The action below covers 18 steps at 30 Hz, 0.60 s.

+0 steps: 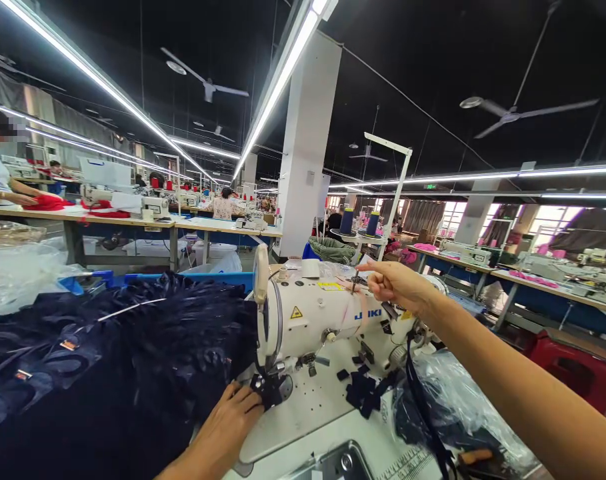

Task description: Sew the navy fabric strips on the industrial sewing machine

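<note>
Here we press a small dark piece [269, 390] onto the bed of the white sewing machine [323, 310] with our left hand [233, 417], fingers together. Our right hand [397, 285] reaches over the machine top, thumb and forefinger pinched beside a thread pin [354, 280]. A navy cloth heap [133, 353] crowds the left; cut patches [363, 393] and a plastic bag [463, 400] lie right.

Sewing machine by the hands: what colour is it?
The metal sewing machine is white; head view.
</note>
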Each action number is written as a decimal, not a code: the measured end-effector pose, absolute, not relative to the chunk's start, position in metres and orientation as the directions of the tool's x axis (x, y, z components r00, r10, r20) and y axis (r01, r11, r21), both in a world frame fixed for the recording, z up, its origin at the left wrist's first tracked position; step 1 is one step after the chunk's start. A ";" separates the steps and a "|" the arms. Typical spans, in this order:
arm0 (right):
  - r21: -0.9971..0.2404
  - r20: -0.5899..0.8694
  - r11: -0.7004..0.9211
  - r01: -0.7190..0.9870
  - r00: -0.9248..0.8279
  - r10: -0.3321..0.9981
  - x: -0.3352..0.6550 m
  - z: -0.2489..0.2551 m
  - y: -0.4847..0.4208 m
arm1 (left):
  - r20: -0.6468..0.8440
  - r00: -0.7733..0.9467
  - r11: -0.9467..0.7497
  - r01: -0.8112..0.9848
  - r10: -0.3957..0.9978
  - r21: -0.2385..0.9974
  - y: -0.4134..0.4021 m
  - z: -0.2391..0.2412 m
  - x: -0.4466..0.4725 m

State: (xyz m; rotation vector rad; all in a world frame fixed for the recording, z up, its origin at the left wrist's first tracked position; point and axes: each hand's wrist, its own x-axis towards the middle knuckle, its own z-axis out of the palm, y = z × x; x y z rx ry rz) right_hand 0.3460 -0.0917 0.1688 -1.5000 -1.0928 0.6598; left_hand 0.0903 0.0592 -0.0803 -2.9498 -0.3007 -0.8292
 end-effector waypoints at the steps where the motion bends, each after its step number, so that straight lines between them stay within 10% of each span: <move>1: -0.975 0.117 0.031 0.221 0.391 0.913 0.347 0.175 -0.086 | 0.515 0.840 -0.980 0.201 0.170 -0.004 0.057 -0.076 0.089; 12: -0.956 0.290 0.180 0.231 0.657 0.696 0.339 0.210 -0.054 | 0.336 0.911 -0.965 0.261 0.238 -0.025 0.047 -0.061 0.085; 18: -0.643 0.542 -0.087 0.761 0.532 0.650 0.343 0.222 -0.045 | 0.335 0.910 -0.962 0.270 0.244 -0.032 0.048 -0.065 0.085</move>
